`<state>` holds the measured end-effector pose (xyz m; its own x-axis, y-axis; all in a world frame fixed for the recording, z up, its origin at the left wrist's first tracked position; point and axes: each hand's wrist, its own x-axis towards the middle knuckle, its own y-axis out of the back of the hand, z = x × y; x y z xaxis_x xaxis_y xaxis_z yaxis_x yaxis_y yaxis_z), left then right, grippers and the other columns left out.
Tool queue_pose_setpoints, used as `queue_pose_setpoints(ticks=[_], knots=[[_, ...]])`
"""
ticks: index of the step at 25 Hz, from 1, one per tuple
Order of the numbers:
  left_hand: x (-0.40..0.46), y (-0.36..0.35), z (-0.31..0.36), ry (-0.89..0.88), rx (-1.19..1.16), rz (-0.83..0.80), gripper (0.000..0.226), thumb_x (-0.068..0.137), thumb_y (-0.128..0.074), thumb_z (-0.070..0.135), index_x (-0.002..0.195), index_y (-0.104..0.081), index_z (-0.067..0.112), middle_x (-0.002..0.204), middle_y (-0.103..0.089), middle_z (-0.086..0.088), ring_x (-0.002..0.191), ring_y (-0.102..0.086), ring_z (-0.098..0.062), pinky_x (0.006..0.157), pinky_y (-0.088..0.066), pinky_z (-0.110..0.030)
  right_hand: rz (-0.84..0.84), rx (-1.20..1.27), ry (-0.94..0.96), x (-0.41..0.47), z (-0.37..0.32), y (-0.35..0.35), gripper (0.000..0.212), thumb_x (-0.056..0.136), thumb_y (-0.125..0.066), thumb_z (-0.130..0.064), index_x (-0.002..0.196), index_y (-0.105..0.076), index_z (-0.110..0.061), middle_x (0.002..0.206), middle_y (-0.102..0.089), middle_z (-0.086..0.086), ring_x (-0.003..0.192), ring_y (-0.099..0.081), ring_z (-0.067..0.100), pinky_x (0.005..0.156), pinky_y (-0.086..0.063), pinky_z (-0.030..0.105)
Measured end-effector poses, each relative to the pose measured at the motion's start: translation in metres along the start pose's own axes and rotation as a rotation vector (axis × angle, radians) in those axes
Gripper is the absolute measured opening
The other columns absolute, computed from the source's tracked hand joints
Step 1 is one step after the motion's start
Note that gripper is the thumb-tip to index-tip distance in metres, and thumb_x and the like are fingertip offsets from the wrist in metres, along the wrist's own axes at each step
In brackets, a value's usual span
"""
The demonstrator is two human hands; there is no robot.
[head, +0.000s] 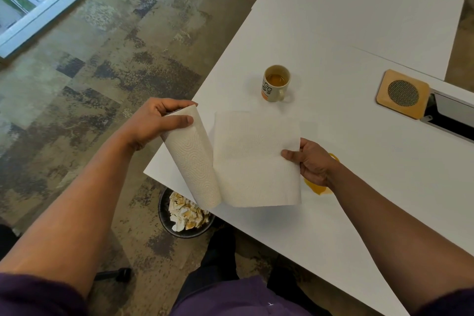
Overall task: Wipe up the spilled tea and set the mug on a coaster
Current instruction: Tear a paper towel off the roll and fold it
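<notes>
- The left hand point(154, 120) grips the top end of the paper towel roll point(191, 156), fingers curled round it; the right hand point(311, 161) pinches the free edge of the pulled-out sheet point(256, 159) between thumb and fingers. The hands are held apart with the sheet stretched between them.
- The tea puddle point(318, 188) lies on the table point(359, 33) directly under and just behind the right hand, partly hidden by it. If that wrist drops, the forearm may smear the tea wider.
- The sheet looks not yet torn off. A crooked pull could rip it short, or unreel more than is needed.
- The lower edge of the sheet hangs near the puddle; dipping it in early would soak one corner only.
- The mug point(275, 83) stands beyond both hands, closer to the left one, holding some tea. A swing of the roll toward it could knock it over.
- The coaster point(402, 93) sits well beyond the right hand, far from the mug, so carrying the mug across risks new drips.
</notes>
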<state>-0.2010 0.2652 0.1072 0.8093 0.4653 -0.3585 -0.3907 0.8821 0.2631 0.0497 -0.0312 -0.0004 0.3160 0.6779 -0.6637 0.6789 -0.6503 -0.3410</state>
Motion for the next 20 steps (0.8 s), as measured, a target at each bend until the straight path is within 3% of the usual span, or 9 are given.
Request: queue_pose_setpoints(ticks=[6,10,15,20], knots=[[-0.004,0.005,0.006,0.049,-0.023,-0.032,0.044,0.061,-0.079,0.045,0.103,-0.08,0.035,0.108,-0.077,0.004,0.094,-0.073,-0.012,0.072,-0.059,-0.023,0.128,-0.148,0.054,0.006,0.002,0.009,0.036,0.083,-0.072,0.004,0.118,-0.067,-0.004,0.121,-0.071,0.017,0.105,-0.071,0.031,0.086,-0.059,0.042],[-0.007,0.007,0.008,0.083,0.102,-0.012,0.042,0.06,-0.081,0.047,0.102,-0.078,0.041,0.105,-0.077,0.006,0.093,-0.073,-0.014,0.081,-0.058,-0.033,0.197,-0.201,0.114,0.001,-0.004,0.012,0.033,0.085,-0.071,0.006,0.117,-0.066,-0.002,0.118,-0.071,0.018,0.105,-0.069,0.033,0.09,-0.058,0.046],[-0.005,-0.007,-0.002,0.032,0.374,0.178,0.045,0.075,-0.083,0.043,0.118,-0.069,0.039,0.117,-0.065,0.008,0.105,-0.062,-0.017,0.092,-0.049,-0.038,0.224,-0.181,0.153,0.0,-0.006,0.007,0.028,0.086,-0.07,0.006,0.11,-0.068,-0.008,0.113,-0.072,0.014,0.105,-0.069,0.033,0.093,-0.056,0.05],[-0.008,-0.04,-0.02,-0.038,0.557,0.43,0.052,0.084,-0.077,0.039,0.131,-0.057,0.028,0.126,-0.05,0.006,0.106,-0.048,-0.013,0.087,-0.043,-0.036,0.259,-0.168,0.189,-0.001,-0.005,0.001,0.028,0.086,-0.071,0.005,0.111,-0.068,-0.007,0.114,-0.072,0.015,0.108,-0.069,0.034,0.094,-0.056,0.05]])
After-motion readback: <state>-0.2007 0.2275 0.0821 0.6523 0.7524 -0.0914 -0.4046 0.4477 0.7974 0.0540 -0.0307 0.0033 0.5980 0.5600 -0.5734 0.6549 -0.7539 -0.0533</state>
